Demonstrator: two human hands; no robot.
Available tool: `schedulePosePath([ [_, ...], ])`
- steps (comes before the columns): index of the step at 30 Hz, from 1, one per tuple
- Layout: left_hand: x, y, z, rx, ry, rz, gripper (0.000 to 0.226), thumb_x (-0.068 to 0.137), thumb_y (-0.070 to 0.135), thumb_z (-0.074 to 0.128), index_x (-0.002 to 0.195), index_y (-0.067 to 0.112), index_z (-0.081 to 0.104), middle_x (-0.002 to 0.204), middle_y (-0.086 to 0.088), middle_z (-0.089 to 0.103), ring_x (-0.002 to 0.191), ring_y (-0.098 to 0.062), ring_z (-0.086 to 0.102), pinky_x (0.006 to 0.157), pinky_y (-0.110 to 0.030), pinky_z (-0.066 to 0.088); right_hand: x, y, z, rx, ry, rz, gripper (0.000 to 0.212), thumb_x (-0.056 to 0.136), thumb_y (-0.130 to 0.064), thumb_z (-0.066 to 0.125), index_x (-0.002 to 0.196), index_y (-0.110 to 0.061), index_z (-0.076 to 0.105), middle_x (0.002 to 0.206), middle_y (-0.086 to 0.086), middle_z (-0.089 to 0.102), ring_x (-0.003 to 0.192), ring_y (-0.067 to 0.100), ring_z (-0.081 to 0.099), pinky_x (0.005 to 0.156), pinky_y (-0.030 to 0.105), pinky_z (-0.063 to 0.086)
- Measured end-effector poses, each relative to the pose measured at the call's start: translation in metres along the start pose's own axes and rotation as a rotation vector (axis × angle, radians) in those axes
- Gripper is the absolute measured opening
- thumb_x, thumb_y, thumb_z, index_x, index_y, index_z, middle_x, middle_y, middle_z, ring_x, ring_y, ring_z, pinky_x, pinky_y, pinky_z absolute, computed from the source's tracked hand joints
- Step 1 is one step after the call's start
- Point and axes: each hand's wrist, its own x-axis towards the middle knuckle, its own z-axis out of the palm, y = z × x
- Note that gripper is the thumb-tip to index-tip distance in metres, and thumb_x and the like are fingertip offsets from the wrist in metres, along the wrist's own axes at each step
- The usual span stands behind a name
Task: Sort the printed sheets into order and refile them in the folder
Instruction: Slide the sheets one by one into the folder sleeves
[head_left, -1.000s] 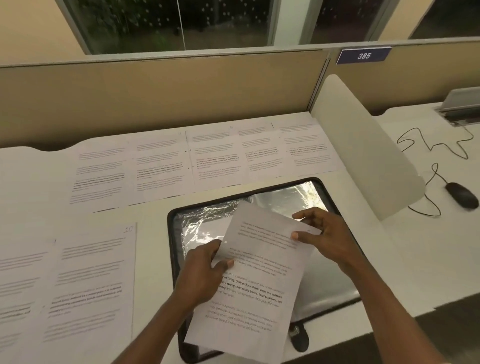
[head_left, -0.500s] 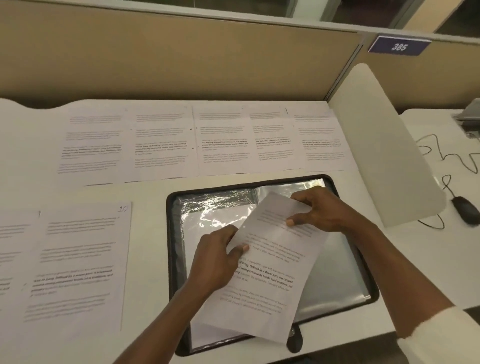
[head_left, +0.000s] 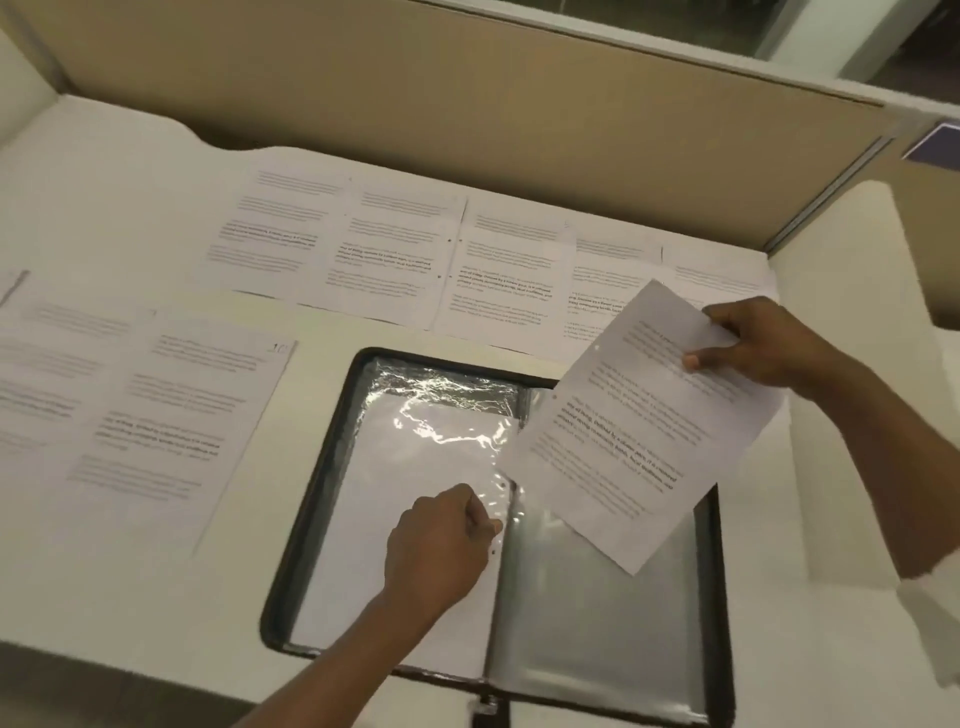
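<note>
Paper covers most of the table. One printed sheet is white, with blocks of grey text, a few bolder lines across its middle and punch holes along its left edge. It hangs tilted above the right half of the open folder, and its top corner reaches over the back row of sheets. The right hand grips it at the upper right edge, thumb pressed on the printed face and fingers curled behind.

The folder lies flat on the table. It is black-rimmed with rounded corners, and its pages are clear plastic sleeves that glare under the light. The left sleeve has a white page inside; those on the right look grey. The left hand has its fingers curled and pinches that sleeve's punched edge beside the spine.

The back row of sheets lies side by side behind the folder. The left group of sheets lies beside it, one with a handwritten number at its top corner.
</note>
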Motion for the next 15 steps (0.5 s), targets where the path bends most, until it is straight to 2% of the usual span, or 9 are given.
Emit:
schedulePosePath([
  [2, -0.014, 0.026, 0.02, 0.07, 0.069, -0.013, 0.024, 0.097, 0.053, 0.065, 0.086, 0.032, 0.06, 0.079, 0.014, 0.068, 0.078, -0.009, 0.066, 0.076, -0.035, 0.058, 0.017, 0.017, -0.008, -0.031, -0.016, -0.024, 0.021, 0.08, -0.028, 0.092, 0.078, -0.021, 0.073, 0.079, 0.004, 0.07, 0.074, 0.027, 0.064, 0.064, 0.035, 0.043],
  [5, -0.033, 0.068, 0.056, 0.121, 0.141, 0.03, 0.028, 0.1, 0.056, 0.059, 0.092, 0.029, 0.06, 0.091, 0.011, 0.068, 0.092, -0.012, 0.065, 0.083, -0.034, 0.054, 0.031, 0.041, -0.021, -0.021, -0.024, -0.034, 0.024, 0.078, -0.029, 0.094, 0.079, -0.02, 0.072, 0.081, 0.009, 0.07, 0.074, 0.027, 0.061, 0.066, 0.038, 0.044],
  [9, -0.036, 0.113, 0.115, 0.192, 0.274, 0.153, 0.028, 0.096, 0.055, 0.064, 0.093, 0.027, 0.067, 0.095, 0.008, 0.069, 0.101, -0.02, 0.061, 0.087, -0.037, 0.051, 0.046, 0.06, -0.039, -0.018, -0.01, -0.044, 0.024, 0.079, -0.027, 0.093, 0.09, -0.015, 0.075, 0.086, 0.01, 0.071, 0.082, 0.03, 0.063, 0.072, 0.037, 0.046],
  [12, -0.02, 0.137, 0.152, 0.277, 0.39, 0.193, 0.047, 0.093, 0.062, 0.064, 0.106, 0.018, 0.072, 0.125, -0.003, 0.065, 0.12, -0.028, 0.056, 0.102, -0.046, 0.047, 0.055, 0.068, -0.053, -0.011, 0.001, -0.046, 0.025, 0.081, -0.026, 0.092, 0.095, -0.014, 0.075, 0.089, 0.007, 0.071, 0.084, 0.028, 0.064, 0.072, 0.035, 0.047],
  [15, 0.003, 0.158, 0.17, 0.316, 0.366, 0.078, 0.076, 0.092, 0.077, 0.053, 0.126, 0.01, 0.065, 0.155, -0.017, 0.047, 0.148, -0.039, 0.037, 0.121, -0.055, 0.032, 0.062, 0.073, -0.074, 0.007, 0.037, -0.035, 0.021, 0.083, -0.025, 0.091, 0.09, -0.016, 0.073, 0.085, 0.004, 0.069, 0.081, 0.028, 0.065, 0.067, 0.032, 0.048],
])
